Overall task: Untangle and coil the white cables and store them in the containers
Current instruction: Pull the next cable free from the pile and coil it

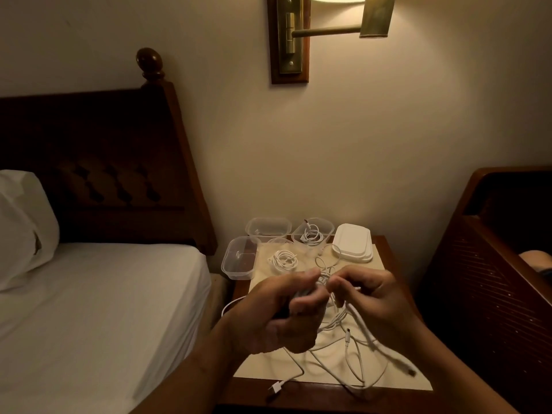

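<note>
A tangle of white cables (352,348) lies on the nightstand (328,392) and rises into both hands. My left hand (277,312) grips a bundle of the cable, its fingers curled round it. My right hand (367,297) pinches a strand close beside the left. Behind them stand several clear plastic containers: an empty one (239,259) at the left, another empty one (268,228) at the back, one (313,233) holding a coiled white cable. A further coiled cable (283,258) sits in a container in the middle.
A stack of white lids (354,242) lies at the nightstand's back right. A bed (89,309) with a pillow is on the left, its wooden headboard against the wall. Dark wooden furniture (493,264) stands on the right. A wall lamp (298,37) hangs above.
</note>
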A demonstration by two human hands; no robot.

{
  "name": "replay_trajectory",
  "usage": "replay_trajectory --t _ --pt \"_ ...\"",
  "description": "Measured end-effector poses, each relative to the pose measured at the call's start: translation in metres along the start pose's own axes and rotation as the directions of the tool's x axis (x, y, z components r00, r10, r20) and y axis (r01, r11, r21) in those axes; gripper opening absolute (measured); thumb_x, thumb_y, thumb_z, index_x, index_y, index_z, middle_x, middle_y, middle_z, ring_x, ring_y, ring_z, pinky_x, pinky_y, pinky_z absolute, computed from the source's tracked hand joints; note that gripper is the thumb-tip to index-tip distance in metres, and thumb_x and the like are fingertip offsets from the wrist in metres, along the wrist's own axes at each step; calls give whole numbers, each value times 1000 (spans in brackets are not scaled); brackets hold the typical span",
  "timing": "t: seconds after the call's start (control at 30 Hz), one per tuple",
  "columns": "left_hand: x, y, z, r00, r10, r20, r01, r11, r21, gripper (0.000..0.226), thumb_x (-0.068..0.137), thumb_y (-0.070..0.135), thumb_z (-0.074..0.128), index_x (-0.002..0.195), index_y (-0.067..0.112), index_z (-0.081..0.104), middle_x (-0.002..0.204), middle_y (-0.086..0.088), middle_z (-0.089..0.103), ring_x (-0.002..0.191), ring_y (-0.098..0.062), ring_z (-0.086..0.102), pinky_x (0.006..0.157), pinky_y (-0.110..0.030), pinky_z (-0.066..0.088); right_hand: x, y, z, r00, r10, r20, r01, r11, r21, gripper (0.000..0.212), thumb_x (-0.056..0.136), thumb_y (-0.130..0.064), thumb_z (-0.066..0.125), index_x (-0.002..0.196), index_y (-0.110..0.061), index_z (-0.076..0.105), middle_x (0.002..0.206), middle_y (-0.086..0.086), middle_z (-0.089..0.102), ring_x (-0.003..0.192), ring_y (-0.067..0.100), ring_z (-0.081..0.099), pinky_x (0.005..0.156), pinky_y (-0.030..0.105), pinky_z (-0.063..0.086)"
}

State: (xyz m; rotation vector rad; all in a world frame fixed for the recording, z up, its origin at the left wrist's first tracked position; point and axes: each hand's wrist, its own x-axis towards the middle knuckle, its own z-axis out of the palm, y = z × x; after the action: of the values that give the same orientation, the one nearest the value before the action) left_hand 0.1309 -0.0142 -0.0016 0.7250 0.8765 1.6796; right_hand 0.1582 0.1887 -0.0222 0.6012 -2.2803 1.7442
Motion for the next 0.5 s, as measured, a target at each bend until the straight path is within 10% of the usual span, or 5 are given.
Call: replay_trajectory --t 0.33,0.5 --pt "15 11 -9 878 297 -375 -387 902 -192 49 111 40 30 76 14 53 48 -2 47 43 -16 51 51 -26 38 -15 9 25 964 241 114 -232 969 -88 13 97 -16 64 92 -28 67 92 -1 68 89 15 66 91 36 55" --pt "30 18 -2 786 336 -518 -475 865 -160 48 106 43 39 82 6 61 70 -17 64 69 -31 69 70 -39 59 -15 3 38 956 277 97 -281 959 37 19 100 -11 57 105 -26 66 83 9 66 79 28 66 76 47 60"
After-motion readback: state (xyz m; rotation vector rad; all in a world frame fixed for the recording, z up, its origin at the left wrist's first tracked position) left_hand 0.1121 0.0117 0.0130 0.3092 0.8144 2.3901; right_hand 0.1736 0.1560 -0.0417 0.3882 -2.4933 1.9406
